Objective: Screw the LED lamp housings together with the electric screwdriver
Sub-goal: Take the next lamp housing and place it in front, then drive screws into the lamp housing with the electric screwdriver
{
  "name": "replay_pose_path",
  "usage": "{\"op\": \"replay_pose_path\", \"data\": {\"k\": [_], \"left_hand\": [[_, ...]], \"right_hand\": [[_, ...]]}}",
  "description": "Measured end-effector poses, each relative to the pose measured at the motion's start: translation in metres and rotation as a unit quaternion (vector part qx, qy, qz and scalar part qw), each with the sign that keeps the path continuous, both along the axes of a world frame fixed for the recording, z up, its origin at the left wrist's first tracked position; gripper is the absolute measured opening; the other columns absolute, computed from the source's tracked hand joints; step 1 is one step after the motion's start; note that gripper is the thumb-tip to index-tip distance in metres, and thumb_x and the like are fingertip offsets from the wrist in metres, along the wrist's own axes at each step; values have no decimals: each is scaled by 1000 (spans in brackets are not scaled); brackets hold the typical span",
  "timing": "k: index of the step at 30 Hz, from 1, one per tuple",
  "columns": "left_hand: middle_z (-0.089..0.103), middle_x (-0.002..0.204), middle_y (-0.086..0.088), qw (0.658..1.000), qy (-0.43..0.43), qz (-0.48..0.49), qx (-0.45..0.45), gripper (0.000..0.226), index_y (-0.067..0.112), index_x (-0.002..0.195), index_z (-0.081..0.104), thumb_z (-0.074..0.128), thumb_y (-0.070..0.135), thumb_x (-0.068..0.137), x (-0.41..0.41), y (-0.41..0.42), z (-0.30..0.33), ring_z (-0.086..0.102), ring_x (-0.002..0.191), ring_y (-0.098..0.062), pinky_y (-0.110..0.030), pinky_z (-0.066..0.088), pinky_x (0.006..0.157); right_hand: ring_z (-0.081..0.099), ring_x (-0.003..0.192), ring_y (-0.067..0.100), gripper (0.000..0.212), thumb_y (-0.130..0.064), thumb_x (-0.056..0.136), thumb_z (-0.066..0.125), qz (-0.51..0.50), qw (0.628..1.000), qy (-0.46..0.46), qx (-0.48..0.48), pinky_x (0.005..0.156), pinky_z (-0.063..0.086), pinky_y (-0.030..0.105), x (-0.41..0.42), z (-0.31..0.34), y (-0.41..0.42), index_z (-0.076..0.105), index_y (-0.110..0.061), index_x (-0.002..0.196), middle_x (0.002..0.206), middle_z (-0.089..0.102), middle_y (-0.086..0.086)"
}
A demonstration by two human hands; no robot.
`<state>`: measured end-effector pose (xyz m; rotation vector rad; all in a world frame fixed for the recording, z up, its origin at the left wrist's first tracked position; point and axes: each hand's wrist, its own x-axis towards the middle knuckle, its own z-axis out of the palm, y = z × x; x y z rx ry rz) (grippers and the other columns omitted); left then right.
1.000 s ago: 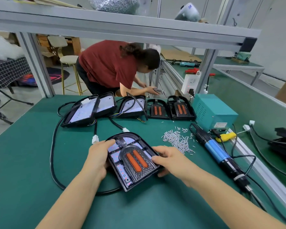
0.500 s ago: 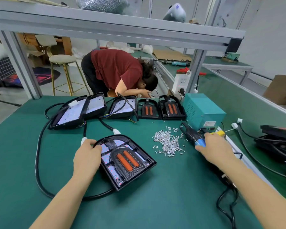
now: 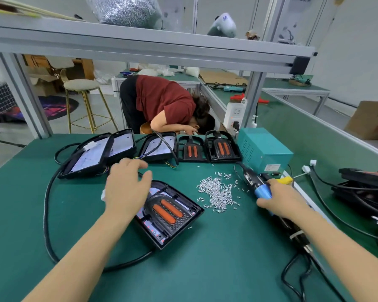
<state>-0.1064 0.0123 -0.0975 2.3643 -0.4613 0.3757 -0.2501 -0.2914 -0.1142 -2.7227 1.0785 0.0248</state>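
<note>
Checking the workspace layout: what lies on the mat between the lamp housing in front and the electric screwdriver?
In the head view, a loose pile of small silver screws lies on the green mat between the lamp housing and the electric screwdriver gripped by the right hand.

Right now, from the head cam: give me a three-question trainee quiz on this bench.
1. True or false: the right hand grips the electric screwdriver.
2. Which lies between the lamp housing and the screwdriver? A) loose screws B) a cardboard box C) a stool
3. Fill in: the left hand, fingers spread, is over the housing's ___ end.

Key: 1 true; 2 A; 3 far, the end away from the wearer.
</note>
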Motion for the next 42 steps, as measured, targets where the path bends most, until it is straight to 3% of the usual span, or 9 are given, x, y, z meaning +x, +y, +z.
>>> {"op": "replay_pose_path", "data": {"k": [4,9,12,15,19,25,31,39,42], "left_hand": [[64,90,9,986,79,-147,28,14,24,90,67,56,16,87,13,-47,18,57,77,-12,-28,44,73],[70,99,-1,941,185,-233,163,15,16,94,73,64,8,86,36,-102,9,61,88,-16,-28,48,83],[71,105,-4,924,195,-233,233,16,15,96,74,70,7,82,48,-116,-2,63,98,-20,-29,48,87],[72,104,-1,916,203,-232,255,19,18,96,74,76,15,78,54,-123,-7,64,99,-19,-30,49,87],[72,99,5,920,184,-230,259,13,24,90,74,77,24,76,52,-131,-12,64,96,-17,-29,49,79],[72,97,-3,925,152,-219,273,9,16,87,74,69,12,81,44,-138,-19,65,94,-24,-36,54,81],[67,101,-14,920,137,-205,306,19,3,87,61,64,22,87,38,-137,-25,63,97,-31,-40,52,82],[66,103,-11,913,119,-214,325,19,8,86,56,60,26,91,36,-137,-22,61,95,-31,-35,46,73],[68,92,-15,934,154,-232,222,19,4,82,59,53,16,95,38,-131,-14,65,83,-30,-35,53,74]], "right_hand": [[49,58,14,23,-29,84,67,-26,977,-170,127,51,34,26,-3,16,-8,53,-13,76,71,56,2],[53,52,17,16,-18,76,75,-118,775,-358,507,49,48,25,-7,51,4,60,-13,79,65,59,5],[51,52,14,21,-16,63,72,-74,659,-413,624,48,49,22,-8,64,17,59,-13,79,61,55,2],[56,59,16,21,-14,65,68,-40,582,-453,674,53,54,25,-6,70,29,58,-12,84,70,58,5],[67,59,18,24,-20,66,68,-33,577,-476,663,61,61,38,-3,74,40,60,-12,87,76,70,10],[47,44,7,30,-19,65,67,-40,537,-561,628,47,46,19,-2,77,46,56,-12,91,57,51,-3],[46,46,8,6,-13,84,60,-30,487,-625,609,51,46,18,5,78,58,54,-13,83,57,50,-3],[48,47,8,9,-11,90,55,-15,487,-655,578,52,47,18,6,82,65,55,-13,81,57,51,-2],[48,47,9,10,-10,90,55,-22,460,-676,576,53,47,18,4,82,64,54,-14,80,57,51,-3]]}}
